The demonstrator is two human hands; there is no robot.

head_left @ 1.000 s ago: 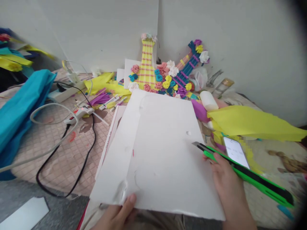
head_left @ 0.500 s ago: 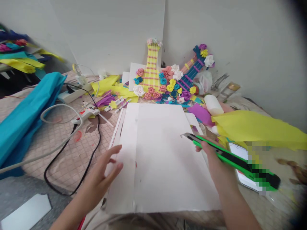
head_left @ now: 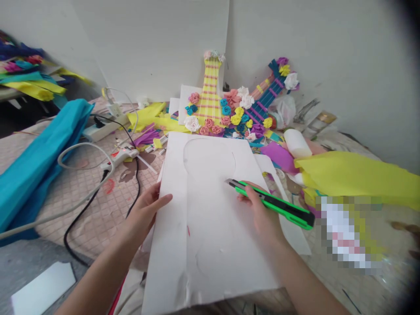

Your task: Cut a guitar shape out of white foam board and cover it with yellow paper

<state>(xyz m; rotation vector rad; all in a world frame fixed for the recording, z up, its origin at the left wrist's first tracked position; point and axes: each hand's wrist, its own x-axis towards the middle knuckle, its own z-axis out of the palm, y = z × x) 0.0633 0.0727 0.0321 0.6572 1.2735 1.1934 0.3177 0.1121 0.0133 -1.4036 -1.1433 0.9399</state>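
A large white foam sheet (head_left: 210, 218) lies flat in front of me, with a faint curved outline drawn near its far end. My right hand (head_left: 259, 212) is closed round a green and black utility knife (head_left: 272, 204), whose blade tip rests on the sheet near the outline. At the sheet's left edge my left hand (head_left: 146, 212) grips the border, thumb on top.
Two paper guitars (head_left: 210, 96) decorated with paper flowers lean on the wall behind. A glue gun (head_left: 121, 154) with black and white cables lies left. Blue crepe paper (head_left: 36, 153) is far left, yellow paper (head_left: 354, 175) right, a blurred phone (head_left: 344, 236) lower right.
The sheet has been laid flat and turned, its outlined side up. My left hand went from the near edge to the left edge. The knife moved left onto the sheet.
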